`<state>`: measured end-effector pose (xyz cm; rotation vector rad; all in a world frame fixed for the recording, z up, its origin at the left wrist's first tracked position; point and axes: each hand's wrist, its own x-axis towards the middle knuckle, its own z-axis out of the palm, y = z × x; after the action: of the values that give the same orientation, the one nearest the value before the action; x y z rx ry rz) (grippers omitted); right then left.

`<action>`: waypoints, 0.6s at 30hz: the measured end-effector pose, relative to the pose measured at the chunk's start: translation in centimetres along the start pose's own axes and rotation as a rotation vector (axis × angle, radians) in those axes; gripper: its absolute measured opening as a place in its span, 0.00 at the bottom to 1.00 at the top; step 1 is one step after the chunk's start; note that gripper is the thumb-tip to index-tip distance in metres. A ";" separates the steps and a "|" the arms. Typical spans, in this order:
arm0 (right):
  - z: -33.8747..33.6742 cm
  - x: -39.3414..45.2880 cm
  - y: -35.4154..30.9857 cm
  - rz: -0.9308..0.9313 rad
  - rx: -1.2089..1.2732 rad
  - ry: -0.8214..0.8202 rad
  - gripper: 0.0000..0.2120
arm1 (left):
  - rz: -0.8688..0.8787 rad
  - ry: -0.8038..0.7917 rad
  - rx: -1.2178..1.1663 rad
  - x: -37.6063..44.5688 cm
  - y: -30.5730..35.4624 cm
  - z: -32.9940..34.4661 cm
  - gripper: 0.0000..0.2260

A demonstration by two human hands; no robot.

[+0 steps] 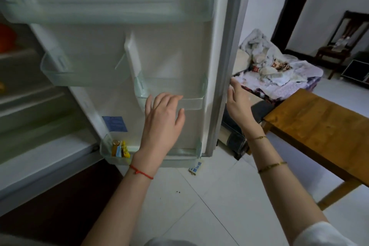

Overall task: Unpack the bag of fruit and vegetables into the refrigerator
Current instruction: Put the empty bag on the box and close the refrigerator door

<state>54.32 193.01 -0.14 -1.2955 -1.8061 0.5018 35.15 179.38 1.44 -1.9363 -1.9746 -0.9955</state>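
The refrigerator door stands open in front of me, its inner side with clear shelf bins facing me. My left hand is spread flat against the door's inner face, just below a small clear bin, and holds nothing. My right hand is open at the door's outer edge, fingers by the grey side. The fridge interior shows at the far left, with an orange item on an upper shelf. No bag of fruit and vegetables is in view.
Small yellow packets sit in the lowest door bin. A wooden table stands at the right. Behind it is a bed or sofa heaped with cloths. A dark chair is at the far right. White tiled floor lies below.
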 end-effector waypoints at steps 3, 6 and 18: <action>-0.5 0.0 0.0 0.006 0.046 -0.027 0.18 | -0.055 -0.006 0.011 -0.5 1.0 0.0 0.16; -1.2 -0.5 0.0 -0.002 0.089 -0.044 0.18 | -0.095 -0.016 0.027 -1.2 1.9 0.0 0.17; -3.8 -8.6 0.4 -0.093 0.198 -0.047 0.24 | -0.291 0.012 0.061 -9.0 7.3 -1.4 0.31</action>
<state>58.60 184.74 -1.67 -1.0688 -1.7967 0.6470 42.72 170.61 -0.37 -1.6387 -2.2969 -0.9943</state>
